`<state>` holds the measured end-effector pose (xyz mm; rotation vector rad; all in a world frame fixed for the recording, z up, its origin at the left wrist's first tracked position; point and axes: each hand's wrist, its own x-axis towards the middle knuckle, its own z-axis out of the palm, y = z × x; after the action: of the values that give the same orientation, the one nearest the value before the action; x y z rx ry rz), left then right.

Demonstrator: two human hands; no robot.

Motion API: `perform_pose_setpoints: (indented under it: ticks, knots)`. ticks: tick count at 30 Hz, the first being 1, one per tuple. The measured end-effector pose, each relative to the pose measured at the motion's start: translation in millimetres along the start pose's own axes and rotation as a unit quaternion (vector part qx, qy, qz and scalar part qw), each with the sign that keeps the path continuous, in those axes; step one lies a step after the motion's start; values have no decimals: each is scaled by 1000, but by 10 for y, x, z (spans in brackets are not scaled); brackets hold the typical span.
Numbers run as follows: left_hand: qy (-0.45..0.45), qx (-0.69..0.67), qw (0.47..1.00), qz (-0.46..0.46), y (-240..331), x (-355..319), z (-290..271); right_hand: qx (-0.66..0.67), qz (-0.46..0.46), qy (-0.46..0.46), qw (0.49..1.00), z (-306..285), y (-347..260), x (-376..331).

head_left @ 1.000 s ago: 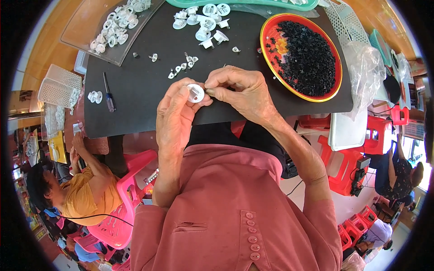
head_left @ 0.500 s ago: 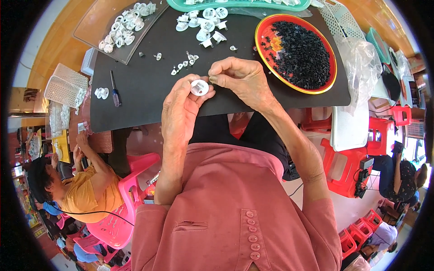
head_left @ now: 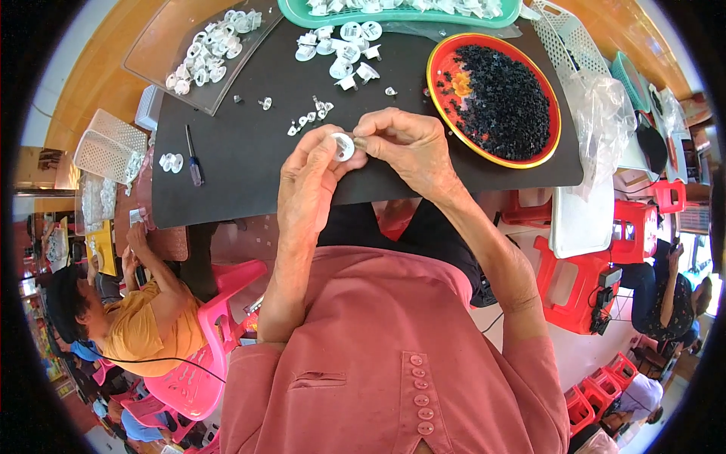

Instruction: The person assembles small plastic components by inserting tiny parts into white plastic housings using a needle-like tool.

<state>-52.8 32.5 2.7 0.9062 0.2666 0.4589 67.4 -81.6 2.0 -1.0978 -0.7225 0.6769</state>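
Note:
Pinched between the thumb and fingers of my left hand (head_left: 306, 181) is a round white plastic piece (head_left: 343, 147) with a raised rim, tilted to the right. My right hand (head_left: 412, 151) is closed in a pinch right at that piece's right edge. Whatever its fingertips hold is too small or hidden to name. Both hands are over the front of the black table (head_left: 249, 166). Just beyond them lie several small clear plastic bits (head_left: 310, 117). To the right stands a red plate (head_left: 433, 87) with a yellow rim, heaped with tiny black parts (head_left: 503, 102).
White plastic pieces (head_left: 348, 51) lie at the back, before a green tray (head_left: 408, 15). More fill a clear tray (head_left: 219, 98) at the far left. A screwdriver (head_left: 193, 165) lies on the left. A clear bag (head_left: 601, 113) hangs at the right edge. Another person (head_left: 151, 318) sits left.
My left hand has shifted slightly right and turned the white piece toward the right. My right fingertips have come down to its edge, closing the small gap between the hands.

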Motion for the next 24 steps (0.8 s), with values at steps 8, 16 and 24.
perform_pose_setpoints:
  ticks: [8,16,24]
  knots:
    - [-21,66,998,-10,23,71,46,41,-30,28,998,10,-58,-1]
    - [4,50,998,-28,50,46,107,30,-2,66,997,-8,-52,-8]
    - [14,77,997,-17,49,-9,221,82,11,51,995,-20,-79,-23]
